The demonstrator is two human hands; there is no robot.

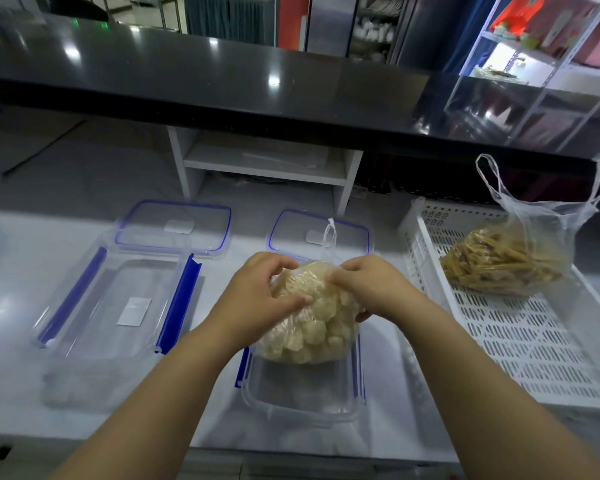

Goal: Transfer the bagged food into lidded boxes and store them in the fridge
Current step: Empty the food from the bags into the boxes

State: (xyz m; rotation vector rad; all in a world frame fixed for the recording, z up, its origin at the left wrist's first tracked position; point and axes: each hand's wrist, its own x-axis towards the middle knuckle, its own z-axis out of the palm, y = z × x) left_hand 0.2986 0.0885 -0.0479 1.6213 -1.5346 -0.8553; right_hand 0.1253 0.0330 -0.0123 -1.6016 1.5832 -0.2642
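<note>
White tabletop carries everything. Left of the hands an empty clear box sits open. Both the left hand and right hand pinch the bag of pale chunks, held just over the second box. If the thin film tears, pieces could spill past the rim. Right, another bag waits in a basket.

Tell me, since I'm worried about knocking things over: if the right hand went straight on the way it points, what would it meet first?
The right hand points leftward, so probably the left hand, across the bag of pale food both grip.
</note>
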